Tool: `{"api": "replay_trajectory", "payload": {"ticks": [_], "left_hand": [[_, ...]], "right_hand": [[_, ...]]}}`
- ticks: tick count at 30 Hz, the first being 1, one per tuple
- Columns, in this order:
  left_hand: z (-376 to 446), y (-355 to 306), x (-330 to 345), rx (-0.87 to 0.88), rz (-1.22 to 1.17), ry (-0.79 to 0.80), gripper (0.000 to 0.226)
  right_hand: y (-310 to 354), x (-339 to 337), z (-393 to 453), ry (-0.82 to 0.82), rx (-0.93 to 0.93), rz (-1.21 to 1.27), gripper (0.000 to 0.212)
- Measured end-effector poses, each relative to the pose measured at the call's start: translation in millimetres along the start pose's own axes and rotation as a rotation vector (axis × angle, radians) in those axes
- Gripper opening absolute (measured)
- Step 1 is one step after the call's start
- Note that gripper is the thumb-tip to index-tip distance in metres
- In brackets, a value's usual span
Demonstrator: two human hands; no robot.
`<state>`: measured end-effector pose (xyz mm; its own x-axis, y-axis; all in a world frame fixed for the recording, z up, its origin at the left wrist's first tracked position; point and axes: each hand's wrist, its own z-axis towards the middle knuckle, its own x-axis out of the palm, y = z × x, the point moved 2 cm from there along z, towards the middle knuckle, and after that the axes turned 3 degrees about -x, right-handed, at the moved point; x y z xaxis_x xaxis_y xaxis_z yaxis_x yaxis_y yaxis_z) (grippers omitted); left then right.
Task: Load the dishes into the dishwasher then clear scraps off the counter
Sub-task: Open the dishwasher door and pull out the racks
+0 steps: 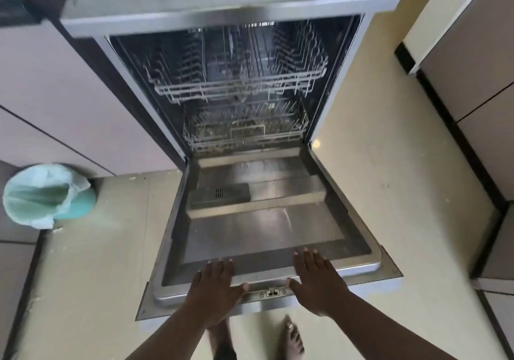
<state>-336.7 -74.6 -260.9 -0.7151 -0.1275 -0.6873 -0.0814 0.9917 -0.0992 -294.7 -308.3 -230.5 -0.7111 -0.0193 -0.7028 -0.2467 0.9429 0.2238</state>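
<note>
We can read no writing or brand anywhere. Low in the frame, our left hand (214,287) and right hand (317,284) lie flat, fingers straight and together, on the front edge of the dishwasher door (264,229), which is folded down. Above it, the upper rack (239,84) and lower rack (244,131) sit inside the dishwasher. A bin (47,195) lined with a green bag stands at the left edge.

Soft daylight, mild motion blur, wide-angle edge bending
</note>
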Motion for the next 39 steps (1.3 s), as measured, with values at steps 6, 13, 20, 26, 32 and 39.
{"api": "replay_trajectory", "payload": {"ticks": [6,13,20,26,32,39], "left_hand": [[12,-1,63,-0.019,-0.005,0.106,0.137],[55,13,142,0.033,-0.037,0.183,0.110],[105,30,199,0.062,-0.056,0.319,0.069],[136,38,220,0.073,-0.053,0.390,0.068],[166,44,228,0.079,0.008,0.473,0.066],[148,50,225,0.086,0.001,0.453,0.070]], "right_hand": [[-23,91,35,0.104,0.010,-0.066,0.077],[-39,164,77,0.195,-0.006,-0.105,0.092],[-51,234,119,0.242,0.024,-0.148,0.073],[-56,257,143,0.249,0.067,-0.197,0.073],[-60,257,175,0.422,0.109,-0.121,0.077],[-53,240,170,0.460,0.138,-0.090,0.071]]}}
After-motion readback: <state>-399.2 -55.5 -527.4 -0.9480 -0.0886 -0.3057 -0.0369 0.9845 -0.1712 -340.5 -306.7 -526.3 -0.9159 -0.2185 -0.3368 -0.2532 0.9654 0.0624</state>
